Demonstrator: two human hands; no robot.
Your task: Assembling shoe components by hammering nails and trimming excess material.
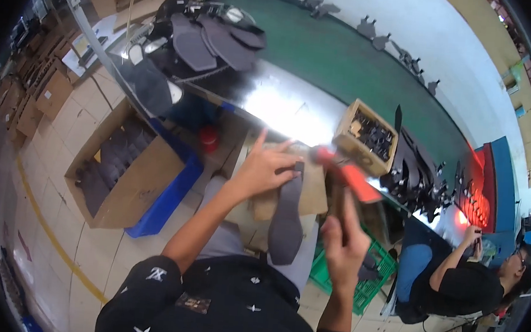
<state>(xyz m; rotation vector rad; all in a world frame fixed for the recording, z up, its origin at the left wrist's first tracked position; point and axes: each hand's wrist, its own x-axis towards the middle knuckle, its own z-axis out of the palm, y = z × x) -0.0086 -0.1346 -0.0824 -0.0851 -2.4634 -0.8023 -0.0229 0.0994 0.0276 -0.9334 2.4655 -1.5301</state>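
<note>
A shallow box (355,155) on the counter (342,63) holds small dark parts (371,135). At left, a cardboard box (142,187), beside a blue bin (181,192), holds dark flat pieces (122,158); a green crate (383,272) holds dark pieces (369,269). The grey sole (287,221) lies partly over a tan board (314,192), its long axis running away from the person, broad end nearest. The left hand (269,169), some fingers spread, meets its narrow end; whether it pinches, I cannot tell. The right hand (344,250) grips a red-headed hammer (359,181), blurred.
</note>
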